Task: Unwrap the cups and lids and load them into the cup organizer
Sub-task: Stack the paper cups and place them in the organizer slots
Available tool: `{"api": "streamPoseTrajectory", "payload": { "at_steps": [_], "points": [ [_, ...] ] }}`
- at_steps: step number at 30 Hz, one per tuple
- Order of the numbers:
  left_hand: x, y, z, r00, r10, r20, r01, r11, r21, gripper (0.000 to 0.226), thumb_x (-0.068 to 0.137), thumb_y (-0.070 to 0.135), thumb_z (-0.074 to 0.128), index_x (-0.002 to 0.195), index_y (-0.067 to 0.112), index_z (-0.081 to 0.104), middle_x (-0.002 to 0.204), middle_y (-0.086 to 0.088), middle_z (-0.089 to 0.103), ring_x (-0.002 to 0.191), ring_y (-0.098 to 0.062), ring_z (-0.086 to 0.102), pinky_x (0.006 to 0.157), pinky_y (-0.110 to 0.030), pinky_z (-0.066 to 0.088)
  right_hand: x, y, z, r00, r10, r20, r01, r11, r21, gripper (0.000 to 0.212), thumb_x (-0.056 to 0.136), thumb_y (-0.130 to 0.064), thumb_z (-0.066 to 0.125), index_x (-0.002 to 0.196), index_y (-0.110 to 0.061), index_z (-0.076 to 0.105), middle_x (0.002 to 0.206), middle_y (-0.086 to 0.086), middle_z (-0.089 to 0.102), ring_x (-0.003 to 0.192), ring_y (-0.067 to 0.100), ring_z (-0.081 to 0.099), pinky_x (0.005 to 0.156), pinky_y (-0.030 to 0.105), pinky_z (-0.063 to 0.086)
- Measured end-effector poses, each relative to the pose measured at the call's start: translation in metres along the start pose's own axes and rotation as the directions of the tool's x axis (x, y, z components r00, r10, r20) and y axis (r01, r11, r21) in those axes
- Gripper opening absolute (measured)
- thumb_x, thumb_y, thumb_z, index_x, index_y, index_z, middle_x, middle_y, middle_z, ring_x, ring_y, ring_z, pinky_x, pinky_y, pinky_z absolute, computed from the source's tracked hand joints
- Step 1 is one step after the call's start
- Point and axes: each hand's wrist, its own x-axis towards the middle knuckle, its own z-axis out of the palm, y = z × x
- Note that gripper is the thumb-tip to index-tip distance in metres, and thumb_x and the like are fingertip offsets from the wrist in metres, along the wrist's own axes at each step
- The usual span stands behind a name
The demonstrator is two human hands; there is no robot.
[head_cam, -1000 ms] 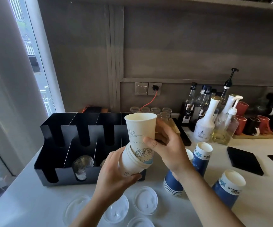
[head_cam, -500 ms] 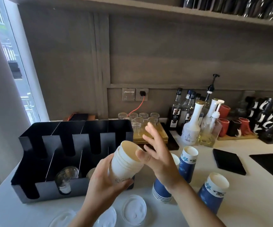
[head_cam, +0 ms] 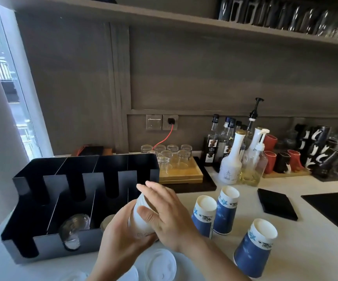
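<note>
A stack of white paper cups (head_cam: pixel 140 217) lies tilted in front of the black cup organizer (head_cam: pixel 48 245), its mouth toward the organizer. My left hand (head_cam: pixel 121 240) grips the stack's lower end from below. My right hand (head_cam: pixel 164 211) lies over the stack's mouth end, with its fingers curled on the rim and its thumb on the side. Clear plastic cups (head_cam: pixel 73 230) lie in one front slot of the organizer. White lids (head_cam: pixel 160 264) lie on the counter under my wrists. Three stacks of blue paper cups (head_cam: pixel 203 216) stand upside down to the right.
Upturned glasses (head_cam: pixel 172 157) sit on a wooden tray behind the organizer. Syrup bottles and pump dispensers (head_cam: pixel 233 159) stand further right, then red and black mugs (head_cam: pixel 285 161). A black pad (head_cam: pixel 276 203) lies on the white counter (head_cam: pixel 314 258). A shelf of glassware hangs overhead.
The single cup held above the stack one second ago has been pushed into it. My right hand then dropped from above onto the stack's mouth end. The camera tilted up.
</note>
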Motion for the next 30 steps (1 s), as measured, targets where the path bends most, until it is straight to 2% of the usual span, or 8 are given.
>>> {"api": "streamPoseTrajectory", "payload": {
  "at_steps": [5, 11, 15, 17, 19, 23, 27, 30],
  "points": [
    [-0.004, -0.002, -0.003, 0.996, -0.087, -0.015, 0.086, 0.993, -0.083, 0.075, 0.056, 0.047, 0.093, 0.122, 0.048, 0.057, 0.116, 0.018, 0.070, 0.102, -0.006, 0.069, 0.080, -0.030, 0.056, 0.005, 0.000, -0.002, 0.999, -0.032, 0.021, 0.031, 0.998, 0.060, 0.077, 0.087, -0.078, 0.025, 0.152, -0.037, 0.031, 0.161, -0.015, 0.025, 0.146, 0.000, 0.015, 0.119, 0.029, 0.020],
    [-0.004, -0.005, -0.023, 0.981, -0.190, -0.041, 0.155, 0.895, -0.418, 0.084, 0.059, 0.032, 0.090, 0.132, 0.047, 0.050, 0.113, -0.004, 0.075, 0.100, -0.022, 0.073, 0.075, -0.027, 0.059, -0.011, 0.009, 0.011, 0.964, 0.192, -0.185, -0.062, 0.836, 0.546, 0.056, 0.090, -0.065, 0.044, 0.138, -0.036, 0.050, 0.143, -0.020, 0.050, 0.133, -0.005, 0.043, 0.111, 0.026, 0.039],
    [-0.004, -0.002, -0.033, 0.962, -0.266, -0.061, 0.175, 0.773, -0.609, 0.098, 0.067, 0.032, 0.088, 0.145, 0.052, 0.033, 0.123, -0.012, 0.070, 0.110, -0.031, 0.068, 0.085, -0.045, 0.056, -0.031, 0.008, 0.042, 0.949, 0.314, -0.027, -0.208, 0.687, 0.696, 0.042, 0.087, -0.055, 0.059, 0.128, -0.046, 0.054, 0.134, -0.018, 0.058, 0.124, -0.002, 0.054, 0.102, 0.030, 0.049],
    [-0.002, 0.001, -0.035, 0.954, -0.292, -0.074, 0.165, 0.710, -0.685, 0.093, 0.070, 0.031, 0.087, 0.146, 0.043, 0.035, 0.122, -0.014, 0.068, 0.108, -0.034, 0.068, 0.082, -0.047, 0.056, -0.036, 0.004, 0.052, 0.943, 0.321, 0.091, -0.275, 0.592, 0.757, 0.050, 0.083, -0.049, 0.067, 0.130, -0.047, 0.052, 0.133, -0.012, 0.059, 0.118, 0.000, 0.058, 0.097, 0.030, 0.053],
    [0.000, 0.004, -0.034, 0.953, -0.290, -0.086, 0.136, 0.667, -0.732, 0.080, 0.073, 0.030, 0.086, 0.140, 0.031, 0.042, 0.116, -0.015, 0.067, 0.103, -0.033, 0.068, 0.081, -0.050, 0.057, -0.038, -0.001, 0.059, 0.941, 0.275, 0.198, -0.313, 0.480, 0.819, 0.068, 0.078, -0.042, 0.079, 0.138, -0.043, 0.046, 0.136, -0.009, 0.058, 0.117, 0.006, 0.061, 0.097, 0.041, 0.055],
    [-0.002, 0.003, -0.027, 0.940, -0.332, -0.085, 0.150, 0.622, -0.769, 0.087, 0.072, 0.029, 0.087, 0.144, 0.033, 0.038, 0.117, -0.017, 0.069, 0.104, -0.034, 0.069, 0.082, -0.051, 0.057, -0.036, -0.010, 0.070, 0.961, 0.254, 0.114, -0.214, 0.413, 0.885, 0.073, 0.073, -0.016, 0.085, 0.137, -0.031, 0.053, 0.136, 0.006, 0.058, 0.119, 0.023, 0.062, 0.097, 0.058, 0.051],
    [-0.006, 0.001, -0.029, 0.922, -0.369, -0.115, 0.194, 0.699, -0.689, 0.095, 0.066, 0.032, 0.089, 0.144, 0.045, 0.036, 0.114, -0.016, 0.073, 0.104, -0.037, 0.071, 0.074, -0.044, 0.057, -0.033, -0.010, 0.076, 0.950, 0.299, 0.088, -0.190, 0.332, 0.924, 0.060, 0.068, -0.020, 0.087, 0.121, -0.037, 0.065, 0.116, 0.006, 0.071, 0.105, 0.029, 0.068, 0.088, 0.052, 0.058],
    [-0.007, -0.002, -0.040, 0.906, -0.377, -0.191, 0.186, 0.761, -0.622, 0.090, 0.062, 0.036, 0.088, 0.140, 0.035, 0.043, 0.113, -0.014, 0.074, 0.107, -0.037, 0.070, 0.080, -0.048, 0.057, -0.032, -0.004, 0.077, 0.942, 0.317, 0.110, -0.200, 0.268, 0.942, 0.057, 0.067, -0.018, 0.085, 0.118, -0.035, 0.068, 0.116, 0.008, 0.071, 0.105, 0.031, 0.069, 0.084, 0.050, 0.058]
  ]
}}
